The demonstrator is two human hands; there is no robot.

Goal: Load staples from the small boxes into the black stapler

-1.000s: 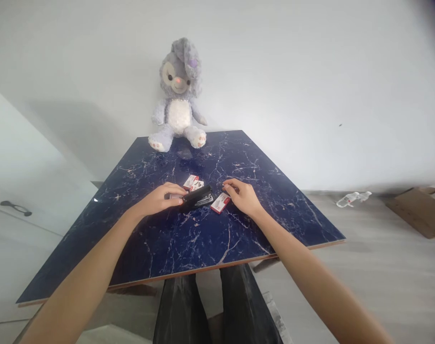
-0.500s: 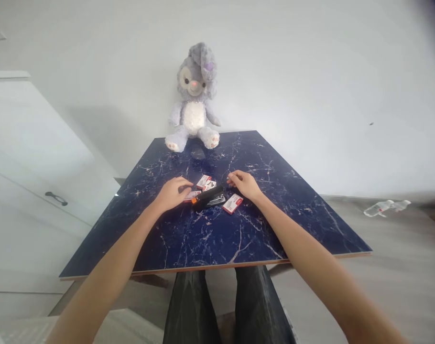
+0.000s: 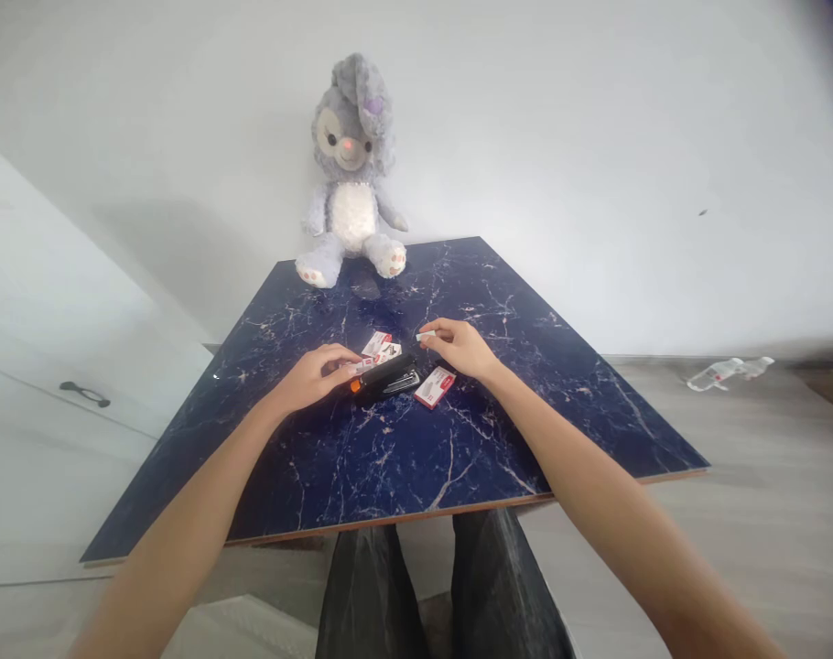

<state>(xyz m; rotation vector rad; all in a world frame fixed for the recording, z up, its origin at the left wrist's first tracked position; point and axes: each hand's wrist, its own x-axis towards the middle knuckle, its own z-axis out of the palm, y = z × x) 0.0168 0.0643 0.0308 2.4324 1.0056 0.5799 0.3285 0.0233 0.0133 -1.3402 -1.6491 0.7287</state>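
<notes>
My left hand (image 3: 317, 375) has its thumb and fingers closed around the near end of a small red-and-white box (image 3: 364, 364), which lies against the stapler. The black stapler (image 3: 387, 376), with an orange spot at its left end, rests on the table between my hands. Between thumb and fingertips, my right hand (image 3: 458, 346) pinches a small white piece (image 3: 426, 336) just above the tabletop; its kind is too small to tell. Another red-and-white box (image 3: 435, 387) lies flat right of the stapler. Behind the stapler are a third such box (image 3: 376, 343) and a white packet (image 3: 391, 351) with a dark print.
A grey plush rabbit (image 3: 352, 215) sits at the back of the blue marbled table (image 3: 403, 476), against the wall. A white cabinet (image 3: 52, 458) stands at the left. A clear plastic item (image 3: 722, 373) lies on the floor at the right.
My left hand has closed in on the small box. The white piece now shows in my right hand's pinch. The view has shifted, so the scene sits slightly further left.
</notes>
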